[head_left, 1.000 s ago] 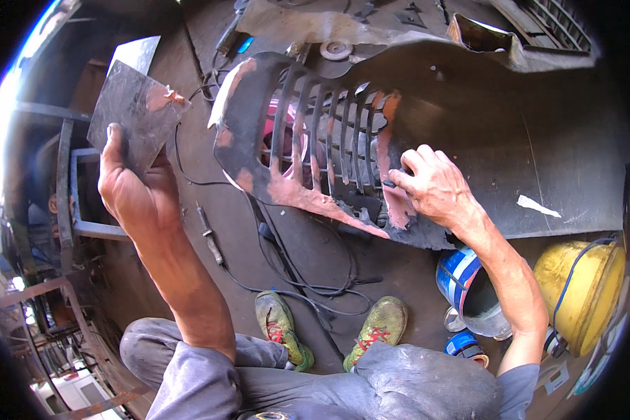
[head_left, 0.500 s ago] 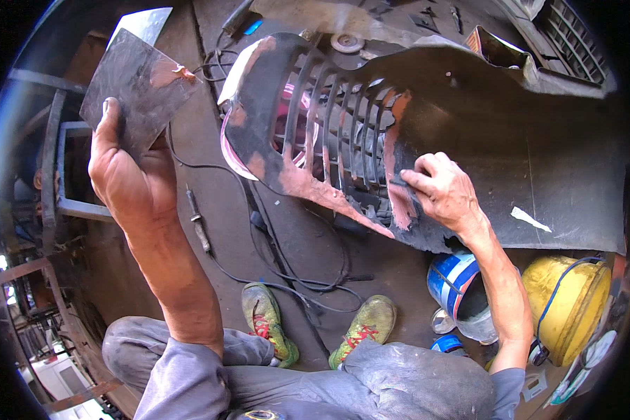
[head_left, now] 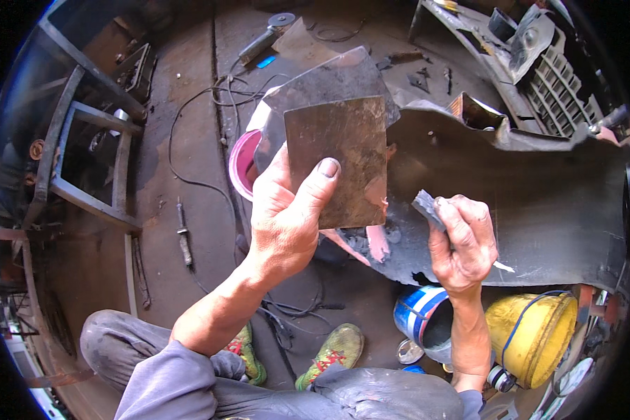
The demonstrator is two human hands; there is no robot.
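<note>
My left hand [head_left: 283, 213] grips a thin dark plate [head_left: 336, 140], thumb on its face. Pink putty [head_left: 376, 190] sticks near the plate's lower right corner. Behind it a second, greyish sheet [head_left: 329, 75] shows in part. Between the fingers and thumb of my right hand [head_left: 465, 241] is a small grey putty spreader [head_left: 427, 206], its edge pointing up and left, apart from the plate. Beyond both hands lies a black plastic car bumper [head_left: 511, 203] with pink putty patches [head_left: 378, 243]; the plate hides most of its slatted grille.
A white and blue bucket [head_left: 420, 315] and a yellow bucket [head_left: 532, 336] stand at the near right. Cables [head_left: 224, 192] and a soldering-iron-like tool [head_left: 183, 234] lie on the floor. An angle grinder [head_left: 266, 38] is at the back; metal frames [head_left: 91, 189] stand left.
My left hand has brought the plate rightward, in front of the grille. My right hand has come off the bumper's putty and turned, lifting the spreader. The view has shifted.
</note>
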